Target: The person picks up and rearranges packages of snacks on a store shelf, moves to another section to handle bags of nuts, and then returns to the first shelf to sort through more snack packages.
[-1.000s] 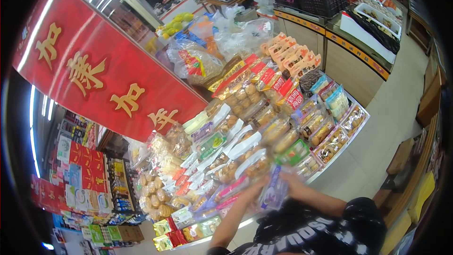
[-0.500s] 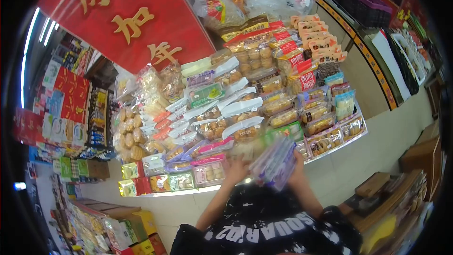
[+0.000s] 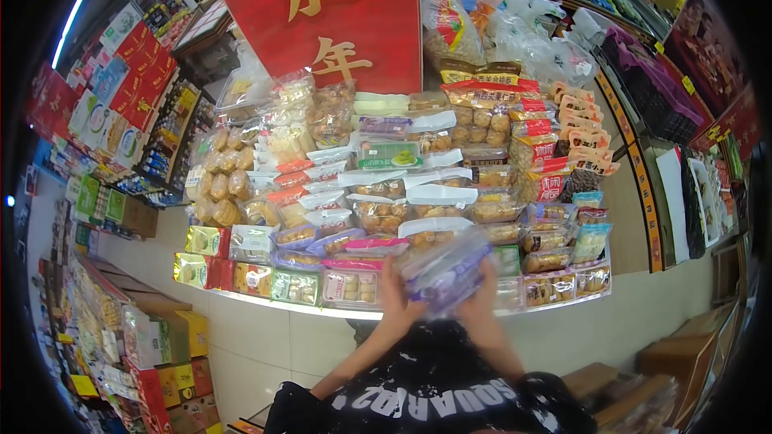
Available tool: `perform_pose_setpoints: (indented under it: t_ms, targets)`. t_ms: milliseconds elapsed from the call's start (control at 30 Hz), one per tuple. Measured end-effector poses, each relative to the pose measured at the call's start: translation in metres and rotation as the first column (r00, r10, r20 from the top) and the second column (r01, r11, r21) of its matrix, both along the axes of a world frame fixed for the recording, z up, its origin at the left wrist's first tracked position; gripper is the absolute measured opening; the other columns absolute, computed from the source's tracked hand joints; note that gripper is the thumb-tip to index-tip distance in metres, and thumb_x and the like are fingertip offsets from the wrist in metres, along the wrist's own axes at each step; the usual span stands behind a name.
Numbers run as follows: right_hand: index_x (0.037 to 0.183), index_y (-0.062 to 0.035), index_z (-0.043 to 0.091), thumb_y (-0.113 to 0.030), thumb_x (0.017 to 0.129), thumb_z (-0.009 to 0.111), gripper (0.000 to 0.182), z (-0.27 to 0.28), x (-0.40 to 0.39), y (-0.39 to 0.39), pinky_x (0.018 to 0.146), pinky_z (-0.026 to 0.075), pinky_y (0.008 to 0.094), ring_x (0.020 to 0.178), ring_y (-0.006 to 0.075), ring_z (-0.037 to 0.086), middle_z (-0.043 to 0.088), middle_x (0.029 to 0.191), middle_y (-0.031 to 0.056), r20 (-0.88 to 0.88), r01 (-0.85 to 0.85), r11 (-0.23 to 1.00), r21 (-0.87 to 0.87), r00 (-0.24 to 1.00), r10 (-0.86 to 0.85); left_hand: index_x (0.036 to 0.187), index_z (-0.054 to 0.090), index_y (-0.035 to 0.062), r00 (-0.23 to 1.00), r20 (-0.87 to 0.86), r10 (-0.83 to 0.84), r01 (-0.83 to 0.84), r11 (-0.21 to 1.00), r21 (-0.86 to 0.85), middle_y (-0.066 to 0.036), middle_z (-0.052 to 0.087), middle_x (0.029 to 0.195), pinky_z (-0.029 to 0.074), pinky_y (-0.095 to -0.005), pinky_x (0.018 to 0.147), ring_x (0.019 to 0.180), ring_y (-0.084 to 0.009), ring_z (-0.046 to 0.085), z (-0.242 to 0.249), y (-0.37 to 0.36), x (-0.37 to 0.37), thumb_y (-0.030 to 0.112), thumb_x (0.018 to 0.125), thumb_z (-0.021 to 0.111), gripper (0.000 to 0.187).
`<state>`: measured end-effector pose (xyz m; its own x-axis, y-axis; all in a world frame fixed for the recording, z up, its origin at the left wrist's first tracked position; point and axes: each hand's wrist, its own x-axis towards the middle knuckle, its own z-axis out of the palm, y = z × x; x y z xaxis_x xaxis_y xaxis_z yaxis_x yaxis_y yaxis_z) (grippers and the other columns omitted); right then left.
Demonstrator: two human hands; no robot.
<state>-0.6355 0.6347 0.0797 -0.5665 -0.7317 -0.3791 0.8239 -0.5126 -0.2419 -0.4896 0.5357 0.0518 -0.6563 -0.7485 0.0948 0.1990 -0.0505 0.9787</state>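
A purple-and-clear plastic pack (image 3: 446, 277), smeared by motion, is held between my two hands in front of my body. My left hand (image 3: 396, 297) grips its left side, thumb toward the lower edge. On the opposite side, my right hand (image 3: 482, 289) is closed around the pack's edge. The pack hangs over the front edge of a display of wrapped pastries, and its contents are too blurred to make out. Just left of my left hand lies a pink-labelled box of round pastries (image 3: 351, 286). A green-edged pack (image 3: 507, 260) is partly hidden behind my right hand.
Rows of bagged pastries (image 3: 378, 213) cover the display, whose lit white front edge (image 3: 273, 305) faces me. A red sign with gold characters (image 3: 314, 16) rises behind. Stocked shelves (image 3: 153, 145) stand left, stacked cartons (image 3: 173, 345) lower left, and brown boxes (image 3: 671, 362) lower right.
The view has turned, so the display now sits more level. The purple pack has tilted and shifted slightly left and up, and my left hand has come onto its side.
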Motion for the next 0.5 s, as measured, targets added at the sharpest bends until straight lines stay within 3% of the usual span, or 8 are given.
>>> perform_pose_setpoints:
  t_ms: [33, 67, 133, 167, 233, 367, 433, 500]
  targets:
    - [0.143, -0.0104, 0.037, -0.031, 0.091, 0.058, 0.059, -0.009, 0.006, -0.005, 0.106, 0.041, 0.0463, 0.121, 0.0278, 0.052, 0.053, 0.132, 0.0119, -0.004, -0.004, 1.0, 0.007, 1.0, 0.004, 0.152, 0.009, 0.0048, 0.994, 0.103, 0.046, -0.023, 0.975, -0.219, -0.023, 0.045, 0.135, 0.045, -0.0374, 0.098, 0.12, -0.0299, 0.052, 0.016, -0.001, 0.001, 0.012, 0.081, 0.07, 0.095]
    - [0.147, -0.0118, 0.027, -0.027, 0.09, 0.061, 0.068, -0.013, 0.014, -0.012, 0.106, 0.04, 0.0459, 0.123, 0.0271, 0.05, 0.049, 0.135, 0.0112, -0.102, 0.031, 0.998, 0.048, 0.994, -0.025, 0.152, 0.009, 0.0048, 0.994, 0.099, 0.047, -0.025, 0.977, -0.212, -0.023, 0.045, 0.135, 0.045, -0.0374, 0.098, 0.12, -0.0299, 0.052, 0.027, -0.003, 0.0, 0.012, 0.081, 0.07, 0.095]
    - [0.154, -0.0169, 0.0, -0.019, 0.087, 0.067, 0.095, -0.02, 0.019, -0.021, 0.108, 0.038, 0.0437, 0.129, 0.0248, 0.044, 0.039, 0.143, 0.0097, -0.254, 0.051, 0.996, 0.073, 0.967, -0.031, 0.152, 0.008, 0.0057, 0.999, -0.027, 0.038, -0.03, 0.968, 0.247, -0.023, 0.041, 0.137, 0.044, -0.0376, 0.101, 0.122, -0.0295, 0.05, 0.04, -0.008, -0.001, 0.012, 0.078, 0.072, 0.098]
    - [0.154, -0.0169, 0.0, -0.019, 0.087, 0.067, 0.095, -0.014, 0.022, -0.024, 0.108, 0.038, 0.0437, 0.129, 0.0248, 0.044, 0.039, 0.143, 0.0097, -0.255, 0.055, 0.995, 0.083, 0.966, -0.032, 0.152, 0.008, 0.0057, 0.999, -0.027, 0.035, -0.027, 0.966, 0.257, -0.023, 0.041, 0.137, 0.044, -0.0376, 0.101, 0.122, -0.0295, 0.05, 0.044, -0.013, 0.001, 0.012, 0.078, 0.072, 0.098]
    - [0.154, -0.0162, 0.004, -0.022, 0.087, 0.068, 0.092, 0.0, 0.029, -0.029, 0.109, 0.037, 0.0413, 0.127, 0.023, 0.045, 0.039, 0.143, 0.0107, -0.439, 0.12, 0.991, 0.06, 0.895, -0.082, 0.152, 0.008, 0.0063, 0.999, -0.049, 0.023, 0.002, 0.889, 0.459, -0.021, 0.04, 0.138, 0.043, -0.0385, 0.102, 0.123, -0.029, 0.05, 0.049, -0.029, 0.009, 0.013, 0.078, 0.073, 0.1]
    - [0.152, -0.0126, 0.018, -0.029, 0.086, 0.07, 0.086, 0.004, -0.003, -0.027, 0.105, 0.04, 0.0398, 0.123, 0.0214, 0.048, 0.045, 0.138, 0.0112, -0.341, 0.075, 0.975, 0.208, 0.94, 0.0, 0.153, 0.008, 0.0072, 0.995, -0.063, -0.072, 0.093, 0.892, 0.442, -0.022, 0.039, 0.14, 0.043, -0.0389, 0.102, 0.123, -0.0291, 0.049, 0.039, -0.066, 0.009, 0.015, 0.08, 0.074, 0.098]
    - [0.144, -0.009, 0.038, -0.04, 0.084, 0.071, 0.076, -0.025, -0.043, -0.023, 0.099, 0.043, 0.038, 0.117, 0.0199, 0.051, 0.054, 0.127, 0.0105, -0.457, -0.148, 0.923, 0.356, 0.833, 0.31, 0.153, 0.009, 0.0078, 0.99, 0.083, -0.116, 0.08, 0.932, 0.355, -0.022, 0.039, 0.141, 0.044, -0.0391, 0.102, 0.123, -0.0295, 0.05, 0.053, -0.088, -0.012, 0.019, 0.079, 0.078, 0.102]
    - [0.139, -0.0065, 0.044, -0.046, 0.083, 0.07, 0.073, -0.012, -0.071, -0.041, 0.095, 0.044, 0.037, 0.113, 0.0196, 0.052, 0.057, 0.122, 0.0096, -0.492, -0.109, 0.827, 0.551, 0.759, 0.427, 0.153, 0.01, 0.0075, 0.979, 0.149, -0.14, 0.086, 0.942, 0.325, -0.023, 0.039, 0.141, 0.044, -0.04, 0.101, 0.123, -0.0298, 0.05, 0.049, -0.111, -0.04, 0.024, 0.077, 0.08, 0.105]
